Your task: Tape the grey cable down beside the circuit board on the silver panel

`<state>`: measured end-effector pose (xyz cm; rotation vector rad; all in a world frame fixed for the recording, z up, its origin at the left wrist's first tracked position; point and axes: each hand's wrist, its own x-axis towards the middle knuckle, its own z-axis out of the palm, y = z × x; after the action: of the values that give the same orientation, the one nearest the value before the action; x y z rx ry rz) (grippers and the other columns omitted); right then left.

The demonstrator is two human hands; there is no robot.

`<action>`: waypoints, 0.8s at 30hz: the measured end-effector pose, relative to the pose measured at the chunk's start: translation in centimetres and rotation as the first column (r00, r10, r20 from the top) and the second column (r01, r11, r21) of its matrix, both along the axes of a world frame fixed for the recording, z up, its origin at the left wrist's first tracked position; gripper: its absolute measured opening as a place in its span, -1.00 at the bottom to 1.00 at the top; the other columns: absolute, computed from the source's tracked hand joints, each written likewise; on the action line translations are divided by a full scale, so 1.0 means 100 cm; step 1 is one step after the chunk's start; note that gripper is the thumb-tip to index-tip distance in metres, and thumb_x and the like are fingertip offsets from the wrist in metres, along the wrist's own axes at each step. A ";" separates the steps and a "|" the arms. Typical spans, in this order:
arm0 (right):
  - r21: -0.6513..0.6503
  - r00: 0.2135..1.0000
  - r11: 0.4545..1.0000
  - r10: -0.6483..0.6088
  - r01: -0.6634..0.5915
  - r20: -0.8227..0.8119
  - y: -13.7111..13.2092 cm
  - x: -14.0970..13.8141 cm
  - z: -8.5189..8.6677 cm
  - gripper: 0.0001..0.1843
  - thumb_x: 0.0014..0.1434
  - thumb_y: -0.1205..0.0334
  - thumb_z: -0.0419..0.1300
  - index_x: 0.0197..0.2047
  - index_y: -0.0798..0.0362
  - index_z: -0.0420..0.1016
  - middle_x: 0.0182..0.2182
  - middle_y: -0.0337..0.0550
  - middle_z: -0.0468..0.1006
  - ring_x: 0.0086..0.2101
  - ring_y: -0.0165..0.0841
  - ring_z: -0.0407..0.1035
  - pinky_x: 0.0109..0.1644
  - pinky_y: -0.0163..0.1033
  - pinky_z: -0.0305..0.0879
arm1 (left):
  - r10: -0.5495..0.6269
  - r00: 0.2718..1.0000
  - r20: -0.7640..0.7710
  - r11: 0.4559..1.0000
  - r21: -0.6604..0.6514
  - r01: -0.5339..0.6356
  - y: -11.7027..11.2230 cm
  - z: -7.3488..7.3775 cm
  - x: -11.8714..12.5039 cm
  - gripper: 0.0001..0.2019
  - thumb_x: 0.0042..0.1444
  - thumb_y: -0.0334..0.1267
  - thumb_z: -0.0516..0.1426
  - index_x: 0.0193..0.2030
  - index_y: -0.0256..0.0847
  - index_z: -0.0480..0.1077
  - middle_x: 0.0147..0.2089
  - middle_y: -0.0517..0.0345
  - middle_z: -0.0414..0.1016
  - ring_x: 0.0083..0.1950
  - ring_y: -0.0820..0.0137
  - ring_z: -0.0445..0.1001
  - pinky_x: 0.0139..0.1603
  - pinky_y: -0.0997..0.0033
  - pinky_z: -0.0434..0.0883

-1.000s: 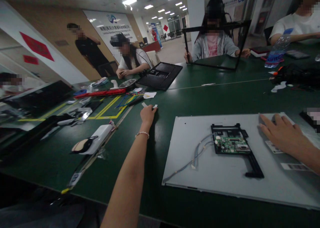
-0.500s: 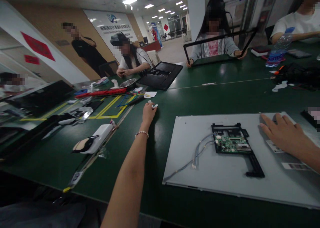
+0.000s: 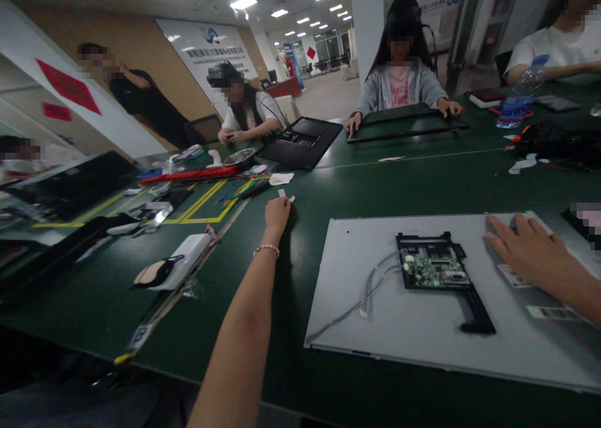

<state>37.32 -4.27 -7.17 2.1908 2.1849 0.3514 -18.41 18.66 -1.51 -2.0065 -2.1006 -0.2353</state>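
My left hand is stretched out over the green table, its fingers closed at a small white strip that looks like paper or tape. The fingertips are partly hidden. Lying flat, my right hand rests with spread fingers on the upper right of a grey metal panel, apparently the back of a screen. A green circuit board sits in a black plastic bracket on this panel. Grey cables run from the board to the panel's lower left corner.
A white box-like item lies left of my left arm. Beyond my left hand are a dark laptop-like casing and loose wires. Across the table a person touches a black frame. A water bottle stands at the far right.
The person across has lowered the black frame onto the table. My left hand has drawn back slightly, with the white strip showing more. My right hand stays on the panel.
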 end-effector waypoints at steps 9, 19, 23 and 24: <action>0.041 0.996 0.999 -0.018 0.015 0.085 0.003 0.001 -0.002 -0.33 0.35 -0.05 -0.43 0.33 0.07 0.11 0.00 0.30 0.32 0.01 0.09 0.26 -0.17 0.17 0.35 | -0.009 0.996 -0.089 0.998 -0.064 0.003 -0.007 0.003 0.006 -0.63 0.33 -0.26 -0.08 -0.04 -0.32 0.52 -0.09 -0.26 0.57 -0.04 0.14 0.54 -0.01 0.28 0.37; 0.022 0.998 1.000 -0.004 0.003 0.070 0.003 0.004 -0.004 -0.30 0.34 -0.09 -0.43 0.33 0.07 0.11 -0.01 0.29 0.30 0.01 0.12 0.25 -0.16 0.17 0.35 | -0.081 0.986 -0.147 0.985 -0.160 0.057 -0.007 0.017 0.002 -0.71 0.28 -0.21 0.03 -0.18 -0.32 0.55 -0.13 -0.21 0.58 -0.02 0.12 0.53 0.01 0.32 0.36; 0.029 0.998 0.999 -0.016 0.014 0.067 0.004 0.006 -0.007 -0.32 0.34 -0.09 -0.39 0.33 0.07 0.11 0.00 0.30 0.29 0.00 0.11 0.26 -0.16 0.19 0.34 | -0.026 0.988 -0.152 0.992 -0.124 0.007 -0.006 0.014 0.012 -0.68 0.29 -0.33 -0.04 -0.18 -0.40 0.54 -0.13 -0.32 0.55 -0.01 0.07 0.52 0.02 0.25 0.36; 0.036 0.998 0.999 -0.017 0.015 0.067 0.004 0.006 -0.007 -0.32 0.34 -0.08 -0.39 0.34 0.07 0.10 0.01 0.30 0.28 0.01 0.11 0.25 -0.15 0.19 0.33 | -0.010 0.989 -0.149 0.994 -0.111 -0.007 -0.008 0.012 0.015 -0.66 0.28 -0.36 -0.06 -0.17 -0.42 0.54 -0.14 -0.34 0.55 -0.02 0.06 0.52 0.01 0.24 0.37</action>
<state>37.94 -3.88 -7.88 2.1796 2.1418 0.4597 -16.95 17.91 -0.28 -2.0184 -2.0606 0.0321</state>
